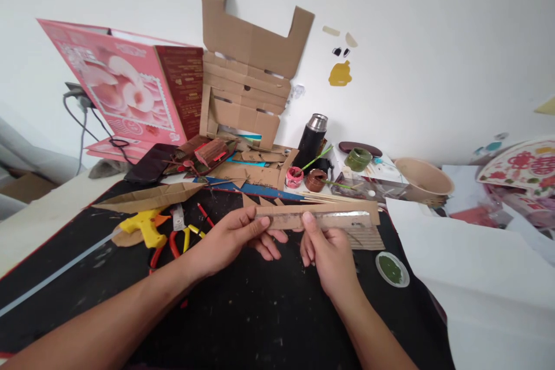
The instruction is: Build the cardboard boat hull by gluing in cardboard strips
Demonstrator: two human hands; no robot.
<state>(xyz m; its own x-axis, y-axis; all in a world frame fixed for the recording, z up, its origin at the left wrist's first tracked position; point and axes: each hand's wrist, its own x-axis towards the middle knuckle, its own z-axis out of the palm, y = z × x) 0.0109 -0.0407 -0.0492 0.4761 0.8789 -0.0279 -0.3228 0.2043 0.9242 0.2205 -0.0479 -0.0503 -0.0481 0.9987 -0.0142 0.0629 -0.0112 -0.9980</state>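
My left hand (243, 237) pinches the left end of a clear ruler (338, 219), thumb on top and fingers beneath. My right hand (327, 248) grips the same ruler near its middle with the thumb pressed on it. A cardboard strip (316, 208) shows just behind the ruler's upper edge; whether the fingers also hold it, I cannot tell. Below the ruler's right end lies a corrugated cardboard piece (368, 238). Left of my left hand are a yellow glue gun (145, 226) with a long glue stick, red-handled pliers (174, 244) and yellow-handled pliers (187, 238).
A black mat (260, 312) covers the table. Green paint sits in a small lid (392, 269) on the right. Paint jars (295, 177), a black thermos (310, 141) and a beige bowl (422, 176) stand behind. Cardboard (255, 40) and a pink box (130, 87) lean by the wall.
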